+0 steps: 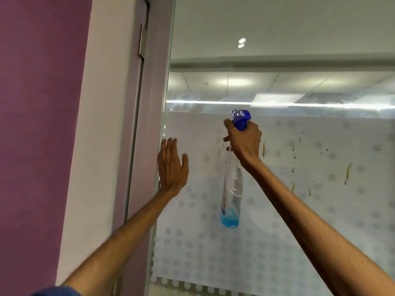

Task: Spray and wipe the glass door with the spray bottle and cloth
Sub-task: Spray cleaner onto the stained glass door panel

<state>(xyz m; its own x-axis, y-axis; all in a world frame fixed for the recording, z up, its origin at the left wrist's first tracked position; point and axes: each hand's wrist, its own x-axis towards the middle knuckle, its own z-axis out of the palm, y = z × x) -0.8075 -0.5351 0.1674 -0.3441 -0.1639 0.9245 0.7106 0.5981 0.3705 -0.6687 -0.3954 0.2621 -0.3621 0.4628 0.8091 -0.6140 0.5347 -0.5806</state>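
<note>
The right hand (245,142) grasped the spray bottle (233,184); the left hand (172,167) was released flat. Little liquid remained, so spraying the stained glass door (310,157) might fail.

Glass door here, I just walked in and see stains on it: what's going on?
A person is at the glass door with a spray bottle. The right hand holds the bottle by its blue head, raised before the frosted, dotted glass. The left hand is open, fingers straight, by the door's left edge. Yellow-brown drips mark the glass; no cloth shows.
</note>
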